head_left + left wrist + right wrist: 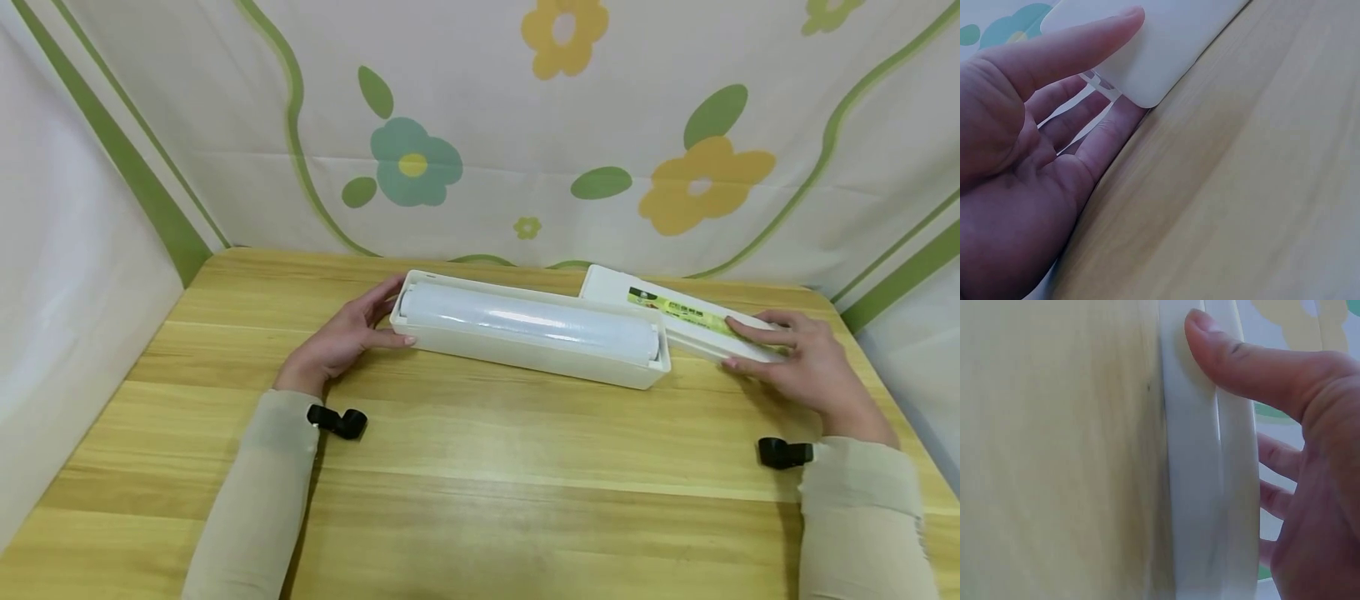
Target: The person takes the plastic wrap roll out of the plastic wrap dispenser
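An uncovered white plastic-wrap box (525, 357) lies on the table with a roll of plastic wrap (517, 319) inside it. My left hand (348, 337) grips the box's left end. In the left wrist view its thumb (1091, 47) presses the front wall, while the other fingers reach round the end and the far side. To the right is the box's long white lid (615, 287), with a green and yellow label, lying partly behind the box. My right hand (802, 358) holds the lid near its right end, its thumb (1229, 359) on the near edge and fingers over the top.
The wooden table (480, 475) has its back edge just behind the box and lid. A white curtain (487, 100) with flower prints hangs along the back and sides. Small black wrist cameras (348, 423) stick out from both sleeves.
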Demonstrator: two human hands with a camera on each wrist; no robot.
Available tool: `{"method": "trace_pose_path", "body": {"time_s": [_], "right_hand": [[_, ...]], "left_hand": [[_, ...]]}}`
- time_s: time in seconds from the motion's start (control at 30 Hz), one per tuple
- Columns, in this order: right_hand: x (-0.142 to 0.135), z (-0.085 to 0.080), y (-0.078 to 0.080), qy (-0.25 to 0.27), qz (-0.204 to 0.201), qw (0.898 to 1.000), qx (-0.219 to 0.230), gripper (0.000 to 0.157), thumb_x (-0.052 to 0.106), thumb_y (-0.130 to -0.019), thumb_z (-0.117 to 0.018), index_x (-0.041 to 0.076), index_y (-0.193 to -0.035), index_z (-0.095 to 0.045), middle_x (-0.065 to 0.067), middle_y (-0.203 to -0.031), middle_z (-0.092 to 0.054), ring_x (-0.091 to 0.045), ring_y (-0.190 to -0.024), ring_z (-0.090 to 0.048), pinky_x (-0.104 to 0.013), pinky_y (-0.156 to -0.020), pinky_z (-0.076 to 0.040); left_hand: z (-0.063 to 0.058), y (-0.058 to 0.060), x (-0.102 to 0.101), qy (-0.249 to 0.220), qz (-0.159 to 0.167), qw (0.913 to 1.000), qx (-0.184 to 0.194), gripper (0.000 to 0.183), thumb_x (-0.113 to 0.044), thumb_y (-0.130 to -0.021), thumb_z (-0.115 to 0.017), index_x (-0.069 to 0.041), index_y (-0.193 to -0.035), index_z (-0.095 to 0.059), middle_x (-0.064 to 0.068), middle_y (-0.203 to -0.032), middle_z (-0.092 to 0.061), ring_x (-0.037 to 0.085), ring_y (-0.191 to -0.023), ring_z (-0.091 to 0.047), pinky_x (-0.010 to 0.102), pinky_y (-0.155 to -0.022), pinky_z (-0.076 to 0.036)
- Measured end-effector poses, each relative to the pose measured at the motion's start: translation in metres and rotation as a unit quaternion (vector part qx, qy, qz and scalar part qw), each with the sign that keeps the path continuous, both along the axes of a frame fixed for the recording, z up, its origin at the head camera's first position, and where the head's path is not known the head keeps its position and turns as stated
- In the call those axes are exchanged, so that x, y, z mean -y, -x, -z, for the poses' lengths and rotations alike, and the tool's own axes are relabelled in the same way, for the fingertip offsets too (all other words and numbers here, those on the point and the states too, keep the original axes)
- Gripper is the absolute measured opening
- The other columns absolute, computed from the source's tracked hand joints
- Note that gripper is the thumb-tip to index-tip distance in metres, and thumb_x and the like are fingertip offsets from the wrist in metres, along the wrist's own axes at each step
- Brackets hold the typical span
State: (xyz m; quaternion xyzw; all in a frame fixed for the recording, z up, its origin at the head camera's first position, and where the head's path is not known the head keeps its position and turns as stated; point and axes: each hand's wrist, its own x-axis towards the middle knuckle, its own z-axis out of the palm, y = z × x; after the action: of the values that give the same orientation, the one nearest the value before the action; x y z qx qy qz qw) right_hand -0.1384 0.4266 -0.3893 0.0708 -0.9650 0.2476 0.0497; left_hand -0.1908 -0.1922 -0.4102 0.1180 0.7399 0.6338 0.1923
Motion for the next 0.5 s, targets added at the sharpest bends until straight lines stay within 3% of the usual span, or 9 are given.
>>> {"method": "trace_pose_path", "body": {"time_s": [0.2, 0.5], "right_hand": [[0.0034, -0.0047, -0.0008, -0.007, 0.024, 0.998, 0.05, 0.069, 0.03, -0.087, -0.093, 0.008, -0.145, -0.063, -0.042, -0.152, -0.046, -0.068, -0.138, -0.032, -0.076, -0.104, -0.029], [0.0058, -0.0096, -0.0025, -0.003, 0.042, 0.995, 0.091, 0.075, 0.041, -0.09, -0.089, 0.011, -0.151, -0.059, -0.041, -0.161, -0.038, -0.069, -0.147, -0.024, -0.082, -0.11, -0.026]], "left_hand": [[-0.0011, -0.0009, 0.0, 0.006, -0.008, 0.9999, 0.005, 0.103, -0.001, -0.091, -0.084, -0.03, -0.172, -0.028, -0.005, -0.176, -0.033, 0.021, -0.161, -0.033, 0.014, -0.11, -0.043], [-0.0003, -0.0008, -0.0003, 0.007, -0.008, 0.9999, 0.003, 0.103, -0.002, -0.09, -0.084, -0.031, -0.172, -0.029, -0.006, -0.176, -0.033, 0.022, -0.16, -0.034, 0.014, -0.11, -0.042]]}}
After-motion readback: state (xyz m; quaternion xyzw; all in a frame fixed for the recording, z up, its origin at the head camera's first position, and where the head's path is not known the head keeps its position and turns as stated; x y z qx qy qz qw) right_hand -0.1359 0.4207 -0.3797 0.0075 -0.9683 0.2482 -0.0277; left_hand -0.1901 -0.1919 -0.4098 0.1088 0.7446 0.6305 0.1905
